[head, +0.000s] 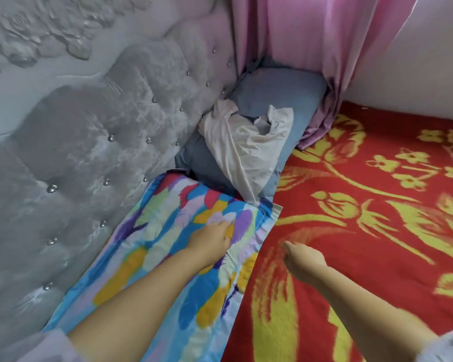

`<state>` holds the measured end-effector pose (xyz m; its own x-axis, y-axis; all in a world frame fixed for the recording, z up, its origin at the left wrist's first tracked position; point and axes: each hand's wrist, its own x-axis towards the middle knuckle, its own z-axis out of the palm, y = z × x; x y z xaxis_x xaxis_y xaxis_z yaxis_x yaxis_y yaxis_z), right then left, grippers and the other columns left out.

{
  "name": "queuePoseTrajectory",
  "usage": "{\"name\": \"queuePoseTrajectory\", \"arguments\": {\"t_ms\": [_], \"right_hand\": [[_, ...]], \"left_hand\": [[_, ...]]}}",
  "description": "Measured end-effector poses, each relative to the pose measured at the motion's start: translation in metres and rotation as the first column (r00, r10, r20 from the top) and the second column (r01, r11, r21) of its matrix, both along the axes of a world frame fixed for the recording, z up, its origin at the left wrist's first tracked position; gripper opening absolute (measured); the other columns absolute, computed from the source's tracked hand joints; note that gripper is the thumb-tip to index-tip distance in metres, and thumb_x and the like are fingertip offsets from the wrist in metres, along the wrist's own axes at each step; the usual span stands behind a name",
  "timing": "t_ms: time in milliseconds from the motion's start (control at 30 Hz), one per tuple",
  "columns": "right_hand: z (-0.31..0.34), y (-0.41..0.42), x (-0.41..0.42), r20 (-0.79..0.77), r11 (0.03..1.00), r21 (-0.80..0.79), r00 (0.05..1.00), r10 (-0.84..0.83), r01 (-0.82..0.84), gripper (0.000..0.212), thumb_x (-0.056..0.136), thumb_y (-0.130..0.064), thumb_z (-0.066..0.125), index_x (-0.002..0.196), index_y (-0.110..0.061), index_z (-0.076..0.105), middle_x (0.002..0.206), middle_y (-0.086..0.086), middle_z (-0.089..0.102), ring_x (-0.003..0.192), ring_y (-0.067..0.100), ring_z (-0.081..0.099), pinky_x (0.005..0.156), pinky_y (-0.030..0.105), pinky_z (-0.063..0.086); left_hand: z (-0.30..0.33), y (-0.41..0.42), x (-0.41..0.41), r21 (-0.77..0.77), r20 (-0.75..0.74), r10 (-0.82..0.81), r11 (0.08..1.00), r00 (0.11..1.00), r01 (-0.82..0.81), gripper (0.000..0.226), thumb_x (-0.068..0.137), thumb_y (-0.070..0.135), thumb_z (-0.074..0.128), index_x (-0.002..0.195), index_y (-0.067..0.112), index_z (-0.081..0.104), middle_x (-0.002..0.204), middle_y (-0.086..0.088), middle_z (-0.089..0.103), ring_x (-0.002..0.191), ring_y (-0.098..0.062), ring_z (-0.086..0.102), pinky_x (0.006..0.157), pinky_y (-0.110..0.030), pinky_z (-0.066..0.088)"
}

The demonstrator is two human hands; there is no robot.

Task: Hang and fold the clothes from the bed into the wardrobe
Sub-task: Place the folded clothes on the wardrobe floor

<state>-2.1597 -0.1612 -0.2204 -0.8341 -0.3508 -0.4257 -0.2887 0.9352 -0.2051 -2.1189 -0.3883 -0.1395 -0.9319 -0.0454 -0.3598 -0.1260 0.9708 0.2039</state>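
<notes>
Near the centre of the frame, a crumpled white garment (246, 137) lies on top of a blue pillow (277, 92). It is the only piece of clothing that shows on the bed. The blue pillow leans against a grey padded headboard (94, 121) with small shiny buttons, which fills the left and upper left of the frame. Something dark shows in the folds of the garment, but I cannot tell what it is.

Below the blue pillow, in the lower middle of the frame, lies a second pillow (168, 257) with a bright pattern of blue, yellow, purple and red. Its upper end touches the blue pillow, and its left side runs along the headboard.

On this bright pillow rests the left hand (211, 240). Its fingers point toward the white garment and seem to lie close together, bent a little downward, and they hold nothing. The hand is near the garment but apart from it.

At the lower middle right, the right hand (302, 259) is over a red blanket (377, 244) with yellow flowers. Its fingers are curled inward in a loose fist and hold nothing.

At the top of the frame hangs a pink curtain (311, 35), and its lower end falls beside the blue pillow onto the red blanket.
</notes>
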Motion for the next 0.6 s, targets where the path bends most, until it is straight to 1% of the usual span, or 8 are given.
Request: {"name": "queuePoseTrajectory", "arguments": {"t_ms": [67, 167, 300, 400, 433, 500, 567, 600], "right_hand": [[-0.033, 0.003, -0.032, 0.018, 1.000, -0.020, 1.000, -0.016, 0.017, 0.036, 0.098, -0.026, 0.035, 0.132, -0.017, 0.043, 0.122, 0.008, 0.053, 0.111, 0.030, 0.056, 0.082, 0.036, 0.048], [-0.081, -0.003, -0.083, -0.011, 0.999, -0.043, 1.000, -0.020, 0.020, 0.043, 0.098, -0.027, 0.037, 0.140, -0.019, 0.036, 0.133, 0.008, 0.045, 0.121, 0.030, 0.046, 0.090, 0.040, 0.046], [-0.144, -0.020, -0.132, -0.123, 0.997, -0.078, 0.992, -0.007, -0.002, 0.039, 0.097, -0.027, 0.037, 0.136, -0.019, 0.040, 0.135, 0.007, 0.043, 0.126, 0.029, 0.041, 0.096, 0.039, 0.040], [-0.190, -0.017, -0.145, -0.214, 0.993, -0.110, 0.977, 0.016, -0.040, 0.040, 0.094, -0.027, 0.036, 0.132, -0.019, 0.047, 0.134, 0.008, 0.046, 0.132, 0.028, 0.040, 0.110, 0.051, 0.027], [-0.202, -0.015, -0.143, -0.273, 0.987, -0.149, 0.962, 0.012, -0.055, 0.044, 0.091, -0.028, 0.036, 0.131, -0.019, 0.051, 0.132, 0.009, 0.049, 0.131, 0.029, 0.043, 0.111, 0.054, 0.026], [-0.220, -0.011, -0.137, -0.368, 0.974, -0.210, 0.930, -0.001, -0.082, 0.049, 0.086, -0.031, 0.036, 0.130, -0.018, 0.055, 0.129, 0.010, 0.053, 0.129, 0.028, 0.047, 0.112, 0.055, 0.024], [-0.227, -0.010, -0.135, -0.427, 0.967, -0.237, 0.904, -0.019, -0.092, 0.050, 0.085, -0.032, 0.038, 0.130, -0.018, 0.055, 0.130, 0.009, 0.052, 0.130, 0.027, 0.047, 0.112, 0.053, 0.019], [-0.227, -0.010, -0.136, -0.446, 0.964, -0.252, 0.895, -0.031, -0.091, 0.050, 0.085, -0.033, 0.039, 0.130, -0.019, 0.055, 0.131, 0.009, 0.052, 0.130, 0.027, 0.046, 0.112, 0.052, 0.018]], "left_hand": [[-0.029, 0.016, -0.041, 0.002, -0.015, 0.004, 1.000, 1.000, -0.004, 0.041, 0.097, 0.025, 0.038, 0.137, 0.017, 0.040, 0.133, -0.005, 0.050, 0.120, -0.027, 0.048, 0.088, -0.039, 0.046], [-0.072, 0.036, -0.098, -0.031, -0.040, -0.019, 0.999, 0.999, 0.017, 0.042, 0.097, 0.024, 0.039, 0.139, 0.017, 0.038, 0.130, -0.007, 0.046, 0.121, -0.028, 0.044, 0.088, -0.040, 0.043], [-0.127, 0.045, -0.157, -0.079, -0.062, -0.043, 0.996, 0.997, 0.038, 0.042, 0.096, 0.022, 0.042, 0.137, 0.013, 0.040, 0.130, -0.011, 0.042, 0.124, -0.029, 0.039, 0.094, -0.041, 0.040], [-0.163, 0.045, -0.193, -0.114, -0.142, -0.006, 0.993, 0.990, -0.010, 0.050, 0.095, 0.023, 0.044, 0.143, 0.014, 0.032, 0.139, -0.011, 0.036, 0.128, -0.030, 0.034, 0.097, -0.042, 0.038], [-0.174, 0.045, -0.204, -0.139, -0.185, 0.004, 0.990, 0.983, -0.031, 0.056, 0.095, 0.025, 0.046, 0.146, 0.015, 0.027, 0.145, -0.012, 0.030, 0.133, -0.030, 0.031, 0.099, -0.042, 0.036], [-0.195, 0.043, -0.223, -0.199, -0.262, 0.016, 0.977, 0.965, -0.070, 0.070, 0.094, 0.034, 0.048, 0.152, 0.015, 0.012, 0.157, -0.014, 0.010, 0.143, -0.029, 0.015, 0.108, -0.042, 0.030], [-0.211, 0.043, -0.240, -0.236, -0.312, 0.032, 0.966, 0.949, -0.110, 0.084, 0.092, 0.045, 0.051, 0.153, 0.016, 0.000, 0.159, -0.013, -0.008, 0.147, -0.027, -0.003, 0.114, -0.048, 0.019], [-0.218, 0.044, -0.247, -0.238, -0.325, 0.050, 0.962, 0.944, -0.132, 0.090, 0.090, 0.048, 0.052, 0.153, 0.016, -0.004, 0.159, -0.012, -0.011, 0.147, -0.026, -0.007, 0.114, -0.052, 0.015]]}}
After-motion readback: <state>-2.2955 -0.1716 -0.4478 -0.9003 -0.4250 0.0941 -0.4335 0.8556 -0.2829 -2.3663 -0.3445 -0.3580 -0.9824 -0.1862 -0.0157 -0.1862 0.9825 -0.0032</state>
